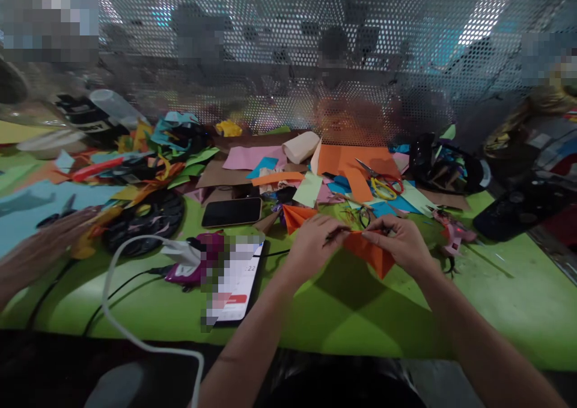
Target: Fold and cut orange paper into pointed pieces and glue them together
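Observation:
In the head view, my left hand (315, 243) and my right hand (401, 243) meet above the front of the green table. Between them is a folded piece of orange paper (378, 259), its pointed corner hanging down. My right thumb and fingers pinch its upper edge. The fingertips of my left hand close on the same edge a little to the left. Just behind my left hand stands another folded orange paper piece (295, 217). Yellow-and-red-handled scissors (383, 182) lie open beyond my hands, among paper scraps.
A lit phone (243, 282), a dark phone (232, 213) and a charger with white cable (183, 258) lie left. Right are a pink glue gun (454, 234) and black bottle (518, 210). Another person's hand (67, 234) rests far left. A perforated metal screen (270, 53) stands behind.

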Demonstrator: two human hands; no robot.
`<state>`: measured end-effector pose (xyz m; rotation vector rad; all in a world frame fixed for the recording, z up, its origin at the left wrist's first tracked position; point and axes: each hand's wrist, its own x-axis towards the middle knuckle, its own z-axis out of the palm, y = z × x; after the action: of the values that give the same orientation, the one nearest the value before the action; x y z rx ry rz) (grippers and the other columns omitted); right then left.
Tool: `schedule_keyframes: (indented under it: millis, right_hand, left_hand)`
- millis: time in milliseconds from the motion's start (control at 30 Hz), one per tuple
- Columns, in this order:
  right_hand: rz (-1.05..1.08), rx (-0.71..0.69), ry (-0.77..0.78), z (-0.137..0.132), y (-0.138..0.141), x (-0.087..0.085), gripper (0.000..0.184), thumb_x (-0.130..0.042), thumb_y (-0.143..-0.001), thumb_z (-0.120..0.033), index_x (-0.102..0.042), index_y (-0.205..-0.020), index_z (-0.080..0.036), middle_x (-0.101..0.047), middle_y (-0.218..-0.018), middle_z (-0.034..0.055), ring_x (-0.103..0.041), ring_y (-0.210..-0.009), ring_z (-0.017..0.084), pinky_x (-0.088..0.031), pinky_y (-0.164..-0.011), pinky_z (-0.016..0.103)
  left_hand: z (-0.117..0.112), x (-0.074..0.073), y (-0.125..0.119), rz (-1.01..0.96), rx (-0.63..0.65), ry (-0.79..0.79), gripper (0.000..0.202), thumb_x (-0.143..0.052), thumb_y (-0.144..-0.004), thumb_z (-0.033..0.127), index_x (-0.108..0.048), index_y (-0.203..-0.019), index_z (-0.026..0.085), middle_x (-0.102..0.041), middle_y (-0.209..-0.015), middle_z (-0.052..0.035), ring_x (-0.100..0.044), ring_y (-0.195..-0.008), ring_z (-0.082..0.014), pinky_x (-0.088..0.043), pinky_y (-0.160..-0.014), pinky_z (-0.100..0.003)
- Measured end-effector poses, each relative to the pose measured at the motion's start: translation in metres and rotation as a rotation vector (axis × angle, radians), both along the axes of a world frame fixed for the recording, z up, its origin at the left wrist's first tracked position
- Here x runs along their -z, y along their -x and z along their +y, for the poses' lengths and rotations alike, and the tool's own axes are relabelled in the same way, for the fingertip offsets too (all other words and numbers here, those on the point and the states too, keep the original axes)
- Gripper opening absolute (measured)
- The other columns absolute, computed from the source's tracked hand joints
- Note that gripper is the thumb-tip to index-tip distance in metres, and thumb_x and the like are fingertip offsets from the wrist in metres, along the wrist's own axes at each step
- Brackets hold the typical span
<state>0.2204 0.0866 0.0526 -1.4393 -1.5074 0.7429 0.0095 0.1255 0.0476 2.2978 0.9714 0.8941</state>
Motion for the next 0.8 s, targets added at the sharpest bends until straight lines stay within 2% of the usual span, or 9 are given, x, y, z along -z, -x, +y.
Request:
schedule_keyframes:
  millis: [100, 300, 500, 667, 800]
  right_hand:
    - [-0.045, -0.001, -0.043, -0.0019, 0.0053, 0.0001, 0.016, -0.077, -0.072, -0.037, -0.074, -0.073, -0.022, -0.070, -0.075, 0.0032, -0.062, -0.075, 0.022, -0.046, -0.071, 0.034]
    - [-0.030, 0.022, -0.048, -0.0015, 0.0071, 0.0021, 0.016, -0.075, -0.075, -0.039, -0.074, -0.076, -0.023, -0.070, -0.075, 0.0027, -0.062, -0.075, 0.022, -0.046, -0.070, 0.034]
    - [-0.067, -0.014, -0.061, -0.0013, 0.0096, 0.0016, 0.012, -0.075, -0.075, -0.035, -0.074, -0.073, -0.023, -0.071, -0.072, 0.0023, -0.062, -0.074, 0.022, -0.046, -0.070, 0.034]
    - [-0.038, -0.029, -0.025, 0.0001, 0.0087, -0.0005, 0.016, -0.072, -0.077, -0.038, -0.073, -0.075, -0.023, -0.072, -0.072, 0.0020, -0.063, -0.071, 0.021, -0.046, -0.067, 0.032]
    - [-0.107, -0.026, -0.059, 0.0005, 0.0085, -0.0010, 0.014, -0.072, -0.077, -0.036, -0.072, -0.070, -0.023, -0.071, -0.071, 0.0020, -0.063, -0.072, 0.021, -0.045, -0.068, 0.033]
  left_hand:
    - [-0.0020, -0.0017, -0.0021, 0.041, 0.046, -0.044, 0.015, -0.058, -0.094, 0.029, -0.071, -0.095, 0.021, -0.072, -0.087, -0.0049, -0.060, -0.089, -0.0212, -0.042, -0.080, -0.033]
    - [-0.0005, -0.0007, -0.0010, 0.002, 0.007, -0.015, 0.016, -0.057, -0.093, 0.023, -0.068, -0.081, 0.019, -0.069, -0.078, -0.0033, -0.058, -0.079, -0.0187, -0.040, -0.073, -0.031]
    - [-0.0016, -0.0012, -0.0036, 0.080, 0.034, -0.011, 0.015, -0.057, -0.094, 0.026, -0.070, -0.091, 0.021, -0.072, -0.085, -0.0032, -0.060, -0.083, -0.0201, -0.039, -0.078, -0.033]
    - [-0.0011, -0.0031, -0.0033, 0.083, -0.004, 0.036, 0.016, -0.056, -0.093, 0.022, -0.069, -0.083, 0.020, -0.071, -0.080, -0.0028, -0.059, -0.081, -0.0198, -0.038, -0.078, -0.032]
    - [-0.0010, -0.0034, -0.0039, 0.160, 0.022, 0.031, 0.017, -0.055, -0.094, 0.025, -0.069, -0.087, 0.021, -0.072, -0.082, -0.0028, -0.059, -0.079, -0.0192, -0.037, -0.077, -0.032]
